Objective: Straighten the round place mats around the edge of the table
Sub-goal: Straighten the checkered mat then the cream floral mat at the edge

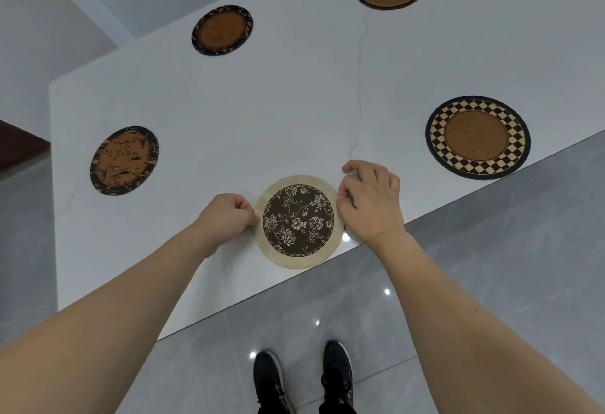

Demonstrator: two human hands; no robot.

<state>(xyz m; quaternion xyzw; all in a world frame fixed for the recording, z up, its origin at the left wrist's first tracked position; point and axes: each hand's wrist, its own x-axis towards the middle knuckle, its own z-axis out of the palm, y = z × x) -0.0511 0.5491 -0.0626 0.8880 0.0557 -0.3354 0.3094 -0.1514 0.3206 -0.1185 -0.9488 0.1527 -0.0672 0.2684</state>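
Your left hand (pixel 226 217) and right hand (pixel 370 199) pinch opposite edges of the cream-rimmed floral mat (pixel 298 221), which lies flat between them at the near edge of the white table (pixel 229 112). Five mats total: this one plus four dark-rimmed ones, including the checkered mat (pixel 477 137), well apart. Round, so no long axis can be told.

Even, soft overhead light, bright but flat; white table (pixel 229 125) evenly lit, faint shadows under forearms near its front edge. Small glare spots on glossy grey floor (pixel 491 282) and one at table's front edge. Wide-angle distortion bends table edges, stretches arms toward lower corners. Focus sharp throughout, slight softness at far corners
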